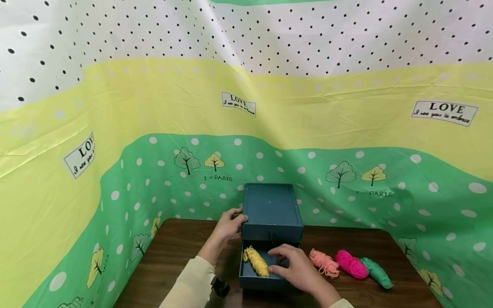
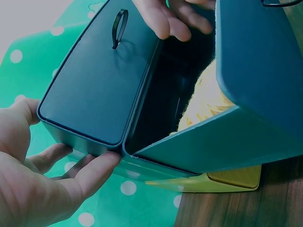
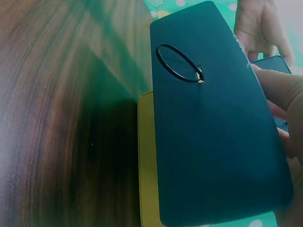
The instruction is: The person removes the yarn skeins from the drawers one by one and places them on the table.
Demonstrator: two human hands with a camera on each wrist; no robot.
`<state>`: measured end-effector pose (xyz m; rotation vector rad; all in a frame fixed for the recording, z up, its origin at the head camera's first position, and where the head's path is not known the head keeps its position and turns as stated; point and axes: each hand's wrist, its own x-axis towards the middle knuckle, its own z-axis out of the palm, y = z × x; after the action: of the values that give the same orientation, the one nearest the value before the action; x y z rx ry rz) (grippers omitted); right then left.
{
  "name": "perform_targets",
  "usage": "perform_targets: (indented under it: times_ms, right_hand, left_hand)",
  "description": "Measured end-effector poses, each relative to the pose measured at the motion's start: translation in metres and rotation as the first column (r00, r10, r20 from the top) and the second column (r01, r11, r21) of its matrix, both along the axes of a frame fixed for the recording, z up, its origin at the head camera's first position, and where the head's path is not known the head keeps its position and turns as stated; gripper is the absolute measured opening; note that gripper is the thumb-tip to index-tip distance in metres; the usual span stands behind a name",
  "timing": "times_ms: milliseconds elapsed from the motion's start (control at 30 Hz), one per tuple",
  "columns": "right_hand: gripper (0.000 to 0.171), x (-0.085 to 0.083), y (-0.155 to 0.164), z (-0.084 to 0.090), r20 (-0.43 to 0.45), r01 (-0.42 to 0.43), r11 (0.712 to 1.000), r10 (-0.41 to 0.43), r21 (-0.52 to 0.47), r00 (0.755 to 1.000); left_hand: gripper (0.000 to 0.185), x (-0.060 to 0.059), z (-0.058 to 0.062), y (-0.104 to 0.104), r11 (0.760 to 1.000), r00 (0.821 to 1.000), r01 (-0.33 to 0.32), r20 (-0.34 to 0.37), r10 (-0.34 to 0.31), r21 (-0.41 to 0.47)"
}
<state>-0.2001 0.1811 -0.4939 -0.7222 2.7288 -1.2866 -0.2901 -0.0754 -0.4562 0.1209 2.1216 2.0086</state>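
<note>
A dark teal drawer box [image 1: 271,211] stands at the back of the wooden table [image 1: 181,244]. Its lower drawer [image 1: 259,280] is pulled out, and a yellow yarn bundle [image 1: 256,261] lies inside. My left hand [image 1: 235,218] holds the box's left top corner, thumb on top and fingers against the side [image 2: 90,172]. My right hand [image 1: 283,261] lies over the drawer's rim with curled fingers inside next to the yarn. Its thumb [image 3: 279,90] sits on the drawer front, which has a black loop pull [image 3: 180,64].
Salmon [image 1: 325,262], hot pink [image 1: 350,264] and green [image 1: 376,272] yarn bundles lie in a row right of the drawer. A green, yellow and dotted cloth [image 1: 246,107] walls in the table. A yellow slab [image 3: 147,165] shows under the drawer.
</note>
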Motion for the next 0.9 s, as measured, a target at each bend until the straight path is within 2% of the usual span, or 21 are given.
perform_targets:
  times_ms: [400, 633, 900]
  right_hand:
    - [0.035, -0.014, -0.019, 0.000, -0.012, -0.097, 0.992, 0.098, 0.079, 0.995]
    - [0.035, -0.023, -0.024, -0.002, 0.013, -0.128, 0.982, 0.127, 0.139, 0.992]
    - [0.040, -0.029, -0.026, -0.001, 0.066, -0.166, 0.975, 0.158, 0.147, 0.985]
  left_hand:
    - [0.064, 0.000, 0.001, -0.001, 1.000, 1.000, -0.005, 0.001, 0.005, -0.006]
    - [0.063, 0.000, -0.001, 0.000, 1.000, 1.000, -0.002, 0.002, 0.002, -0.006]
    - [0.062, -0.004, -0.002, 0.000, 1.000, 1.000, -0.011, 0.004, 0.011, -0.007]
